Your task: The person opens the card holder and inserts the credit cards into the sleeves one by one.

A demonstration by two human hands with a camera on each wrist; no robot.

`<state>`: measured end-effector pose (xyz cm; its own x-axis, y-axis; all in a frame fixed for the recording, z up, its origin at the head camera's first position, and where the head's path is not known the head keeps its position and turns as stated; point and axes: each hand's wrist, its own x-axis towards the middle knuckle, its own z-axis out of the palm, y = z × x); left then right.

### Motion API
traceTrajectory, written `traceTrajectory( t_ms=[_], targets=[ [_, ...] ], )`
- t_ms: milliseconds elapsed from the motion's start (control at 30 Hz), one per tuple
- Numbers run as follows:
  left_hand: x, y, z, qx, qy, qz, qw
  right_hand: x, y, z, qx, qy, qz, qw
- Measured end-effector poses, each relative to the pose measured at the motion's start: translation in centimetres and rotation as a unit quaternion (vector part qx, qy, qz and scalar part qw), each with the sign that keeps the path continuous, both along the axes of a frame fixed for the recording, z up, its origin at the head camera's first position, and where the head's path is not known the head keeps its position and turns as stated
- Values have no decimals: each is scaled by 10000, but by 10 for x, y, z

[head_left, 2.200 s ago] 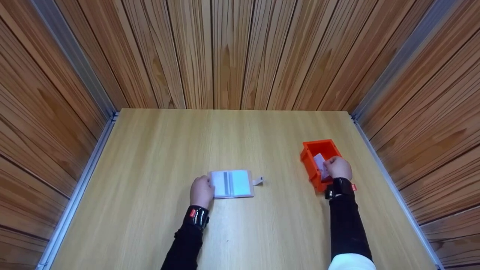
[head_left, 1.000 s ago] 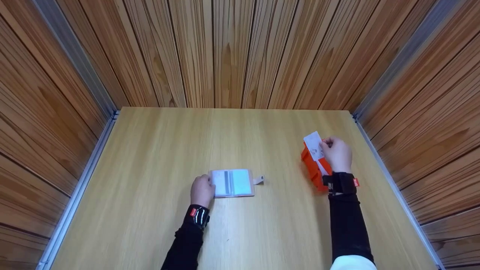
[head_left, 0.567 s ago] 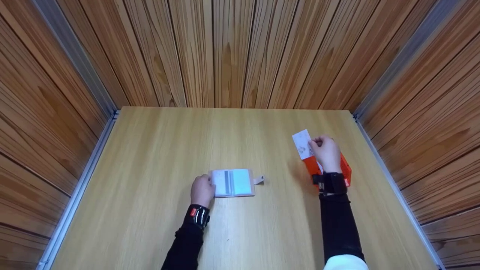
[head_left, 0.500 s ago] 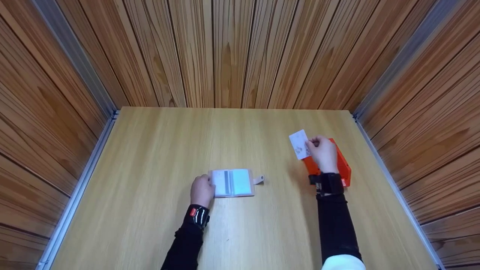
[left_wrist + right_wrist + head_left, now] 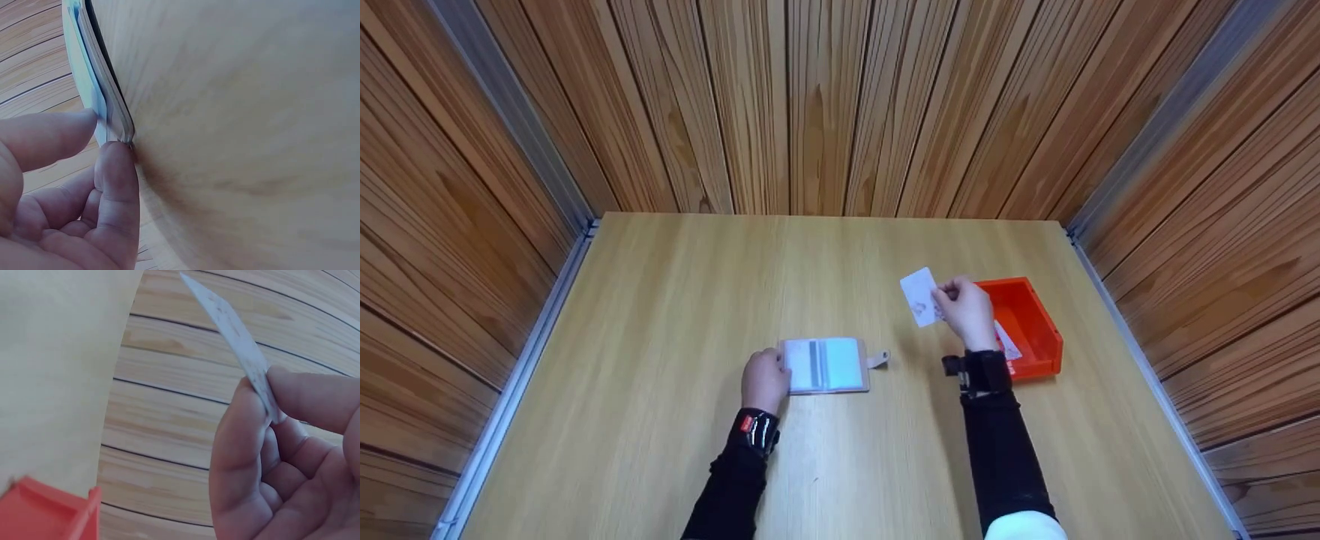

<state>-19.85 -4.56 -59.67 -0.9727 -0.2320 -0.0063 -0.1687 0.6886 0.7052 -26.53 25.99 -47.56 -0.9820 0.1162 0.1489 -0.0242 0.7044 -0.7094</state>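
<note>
Right hand pinching a white rectangular card between thumb and fingers, above the light wooden worktop beside an orange plastic bin. Left hand pinches the edge of an open, apparently clear-sleeved card wallet lying flat.

A light wooden table fills the lower half of the head view, its grain running away from the viewer. It is closed in by 3 walls of reddish-brown wooden planks, at the back, left and right. 2 grey metal strips run along the table's left and right edges and climb the back corners.
</note>
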Motion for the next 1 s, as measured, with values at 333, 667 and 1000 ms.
traceTrajectory(
  t_ms=[333,667,1000],
  targets=[
    [-1,0,1,40,-219,8,9998,5,-25,-17,-299,-257,256,9989],
    [-1,0,0,69,-117,-47,9999,9,-53,-40,-108,-660,502,9965],
    [-1,1,2,36,-176,-80,9998,13,-72,-59,-28,-608,768,9952]
  ],
)
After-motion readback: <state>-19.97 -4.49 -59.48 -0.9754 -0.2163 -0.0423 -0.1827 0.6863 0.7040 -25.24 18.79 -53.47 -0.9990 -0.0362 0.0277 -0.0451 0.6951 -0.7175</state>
